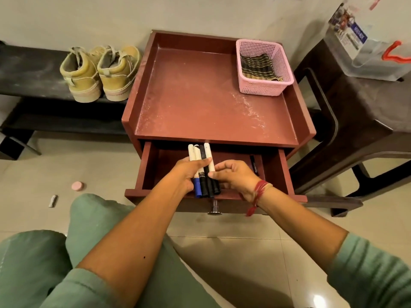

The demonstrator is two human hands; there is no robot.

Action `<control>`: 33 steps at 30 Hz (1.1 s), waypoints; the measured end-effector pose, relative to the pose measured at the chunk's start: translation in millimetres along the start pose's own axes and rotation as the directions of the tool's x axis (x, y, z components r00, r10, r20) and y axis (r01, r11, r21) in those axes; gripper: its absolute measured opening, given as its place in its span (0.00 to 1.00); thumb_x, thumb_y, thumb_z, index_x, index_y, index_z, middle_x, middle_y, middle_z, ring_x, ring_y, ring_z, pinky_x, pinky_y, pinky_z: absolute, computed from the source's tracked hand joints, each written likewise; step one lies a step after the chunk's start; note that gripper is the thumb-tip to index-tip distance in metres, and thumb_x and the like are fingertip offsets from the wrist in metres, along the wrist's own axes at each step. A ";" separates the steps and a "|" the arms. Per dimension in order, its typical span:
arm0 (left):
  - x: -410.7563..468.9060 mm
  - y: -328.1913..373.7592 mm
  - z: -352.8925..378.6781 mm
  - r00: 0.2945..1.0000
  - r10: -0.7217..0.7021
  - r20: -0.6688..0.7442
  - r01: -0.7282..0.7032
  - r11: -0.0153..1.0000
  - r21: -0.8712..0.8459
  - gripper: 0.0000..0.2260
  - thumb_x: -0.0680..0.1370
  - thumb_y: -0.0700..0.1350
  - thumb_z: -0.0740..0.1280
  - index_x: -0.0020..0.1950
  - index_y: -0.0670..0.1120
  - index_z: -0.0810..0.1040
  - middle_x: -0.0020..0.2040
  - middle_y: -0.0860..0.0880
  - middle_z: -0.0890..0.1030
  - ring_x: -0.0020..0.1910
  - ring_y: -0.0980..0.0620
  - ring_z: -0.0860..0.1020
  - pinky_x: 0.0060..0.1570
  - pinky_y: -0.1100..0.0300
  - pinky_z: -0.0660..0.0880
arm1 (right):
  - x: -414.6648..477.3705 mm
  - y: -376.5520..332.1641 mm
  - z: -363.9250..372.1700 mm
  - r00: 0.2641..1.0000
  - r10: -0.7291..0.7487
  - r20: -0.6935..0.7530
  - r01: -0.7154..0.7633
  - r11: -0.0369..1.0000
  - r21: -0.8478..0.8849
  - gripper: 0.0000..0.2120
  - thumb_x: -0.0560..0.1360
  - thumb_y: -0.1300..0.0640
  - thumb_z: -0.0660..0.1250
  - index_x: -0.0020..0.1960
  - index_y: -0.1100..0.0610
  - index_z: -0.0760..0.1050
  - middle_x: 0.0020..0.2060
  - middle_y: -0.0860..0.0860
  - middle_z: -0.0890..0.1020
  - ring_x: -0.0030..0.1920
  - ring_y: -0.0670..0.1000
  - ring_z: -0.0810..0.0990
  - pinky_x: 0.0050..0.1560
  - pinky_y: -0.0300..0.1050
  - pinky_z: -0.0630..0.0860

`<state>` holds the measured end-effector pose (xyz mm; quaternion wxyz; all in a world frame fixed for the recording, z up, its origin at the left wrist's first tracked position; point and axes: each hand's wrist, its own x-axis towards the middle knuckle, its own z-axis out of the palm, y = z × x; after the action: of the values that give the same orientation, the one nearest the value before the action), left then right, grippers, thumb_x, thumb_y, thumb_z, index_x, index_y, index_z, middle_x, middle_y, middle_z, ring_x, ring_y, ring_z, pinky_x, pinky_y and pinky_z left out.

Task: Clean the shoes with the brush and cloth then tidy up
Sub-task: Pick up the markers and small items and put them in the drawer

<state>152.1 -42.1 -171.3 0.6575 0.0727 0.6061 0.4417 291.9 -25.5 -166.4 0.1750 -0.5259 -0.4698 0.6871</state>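
Currently left hand point(186, 174) grips markers point(203, 162), right hand point(235, 176) pinches them too; loose bundle may slip into drawer point(285, 174) below.

A red-brown side table point(131, 103) with a raised rim stands against the wall, its drawer point(284, 172) pulled open, and a pink mesh basket point(262, 87) sits in the top's far right corner. A bunch of markers point(208, 154) is over the drawer, and a black pen point(254, 165) lies inside at its right. A pink round object point(77, 186) and a small silvery piece point(53, 200) lie near each other on the tiled floor point(233, 252).
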 end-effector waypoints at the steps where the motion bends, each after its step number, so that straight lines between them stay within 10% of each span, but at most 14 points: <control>1: 1.0 -0.4 0.1 1.000 -0.001 -0.005 0.000 1.000 -0.017 0.06 0.74 0.34 0.70 0.47 0.42 0.76 0.39 0.43 0.80 0.36 0.48 0.79 0.39 0.50 0.80 | 1.1 -1.6 -4.3 1.000 0.023 0.009 -0.023 0.999 0.028 0.12 0.69 0.66 0.72 0.52 0.66 0.76 0.40 0.56 0.83 0.40 0.50 0.83 0.42 0.43 0.81; 6: 3.3 2.5 -2.4 0.999 -0.015 -0.049 0.011 0.997 -0.077 0.03 0.77 0.34 0.68 0.43 0.40 0.75 0.38 0.44 0.77 0.35 0.51 0.77 0.28 0.59 0.80 | 30.1 0.1 -59.4 0.959 0.093 -0.267 -0.187 0.917 -0.351 0.06 0.67 0.63 0.75 0.40 0.61 0.77 0.32 0.55 0.77 0.28 0.49 0.77 0.31 0.40 0.78; 13: 1.6 7.6 -0.9 0.995 -0.094 0.018 0.096 0.985 -0.141 0.05 0.80 0.36 0.60 0.46 0.40 0.74 0.40 0.45 0.77 0.38 0.49 0.77 0.39 0.53 0.76 | 60.6 14.9 -84.2 0.941 -0.069 -0.330 -0.308 0.220 -0.925 0.27 0.74 0.55 0.69 0.69 0.61 0.65 0.61 0.62 0.75 0.59 0.61 0.76 0.55 0.50 0.74; 16: 2.2 8.5 -1.8 0.996 -0.086 0.006 0.086 0.985 -0.147 0.05 0.80 0.35 0.60 0.47 0.40 0.74 0.41 0.44 0.78 0.40 0.49 0.78 0.38 0.52 0.76 | 66.8 22.1 -88.0 0.951 -0.079 -0.300 -0.292 0.096 -0.951 0.35 0.73 0.57 0.70 0.75 0.57 0.56 0.60 0.62 0.75 0.58 0.60 0.76 0.54 0.50 0.75; 23: 2.2 8.0 2.0 0.998 -0.061 0.018 0.062 0.993 -0.105 0.05 0.80 0.33 0.60 0.45 0.39 0.73 0.42 0.44 0.78 0.41 0.50 0.79 0.44 0.51 0.77 | 60.5 18.9 -86.0 0.938 -0.073 -0.339 -0.327 0.142 -0.934 0.31 0.72 0.55 0.72 0.70 0.60 0.64 0.57 0.61 0.78 0.56 0.61 0.78 0.53 0.49 0.75; 28: 1.1 8.2 1.7 0.997 -0.073 0.028 0.073 0.997 0.000 0.06 0.77 0.34 0.65 0.53 0.38 0.77 0.42 0.44 0.80 0.37 0.51 0.79 0.39 0.55 0.77 | 34.7 0.6 -49.7 0.962 -0.050 -0.268 -0.070 0.906 -0.418 0.06 0.72 0.58 0.72 0.42 0.60 0.78 0.35 0.56 0.81 0.30 0.47 0.80 0.37 0.41 0.81; 33: 1.7 5.4 4.1 0.997 -0.070 0.039 0.070 0.997 0.012 0.12 0.76 0.35 0.68 0.59 0.39 0.77 0.39 0.45 0.79 0.34 0.50 0.78 0.35 0.55 0.79 | 3.5 -6.6 -4.0 0.997 -0.027 -0.071 0.015 0.987 -0.158 0.09 0.68 0.59 0.75 0.46 0.61 0.79 0.39 0.57 0.83 0.39 0.51 0.82 0.44 0.49 0.81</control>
<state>152.8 -35.9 -168.1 0.6840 0.0637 0.5976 0.4136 292.4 -17.8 -162.9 0.1571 -0.5577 -0.5215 0.6263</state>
